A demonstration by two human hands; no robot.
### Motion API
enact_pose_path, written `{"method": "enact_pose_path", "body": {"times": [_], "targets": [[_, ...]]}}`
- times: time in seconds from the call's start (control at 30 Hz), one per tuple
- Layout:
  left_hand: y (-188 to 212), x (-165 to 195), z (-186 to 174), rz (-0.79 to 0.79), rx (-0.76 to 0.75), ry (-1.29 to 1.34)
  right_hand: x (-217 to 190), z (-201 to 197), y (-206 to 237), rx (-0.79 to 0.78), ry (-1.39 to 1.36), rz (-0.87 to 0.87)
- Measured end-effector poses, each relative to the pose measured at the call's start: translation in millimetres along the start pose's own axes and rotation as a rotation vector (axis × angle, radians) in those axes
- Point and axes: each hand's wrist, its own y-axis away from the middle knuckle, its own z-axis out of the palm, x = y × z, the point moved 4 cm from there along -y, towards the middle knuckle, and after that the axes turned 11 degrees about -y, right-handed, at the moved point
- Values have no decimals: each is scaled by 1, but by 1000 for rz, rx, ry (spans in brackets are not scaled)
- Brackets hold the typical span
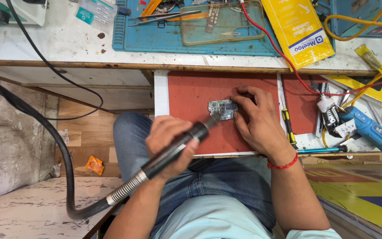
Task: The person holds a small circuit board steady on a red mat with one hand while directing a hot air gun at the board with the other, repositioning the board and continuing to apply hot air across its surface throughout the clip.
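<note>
Red mat point(191, 95) carried the small circuit board point(222, 109) near its right edge, pinned by the right hand's point(255, 119) fingertips. The left hand point(169, 144), fist wrapped around the black hot-air handpiece point(180, 148), angled its nozzle up-right onto the board.

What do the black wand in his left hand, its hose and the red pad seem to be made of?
The wand in the left hand looks like matte black plastic with a bare metal nozzle. Its hose starts as ribbed, shiny metal coil, then smooth black rubber, probably. The red pad looks like dull rubber or silicone, though painted board is possible.
</note>
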Motion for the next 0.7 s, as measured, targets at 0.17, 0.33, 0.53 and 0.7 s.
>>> {"method": "enact_pose_path", "body": {"times": [0.17, 0.33, 0.53, 0.7], "targets": [[1, -4, -3, -125, 46, -2, 0, 0, 0, 1, -4, -4], [-1, 0, 0, 6, 6, 7, -2, -1, 0, -5, -4, -6], [0, 3, -1, 38, -11, 19, -2, -2, -1, 4, -4, -6], [0, -1, -2, -52, 37, 46, -2, -2, 0, 1, -6, 2]]}}
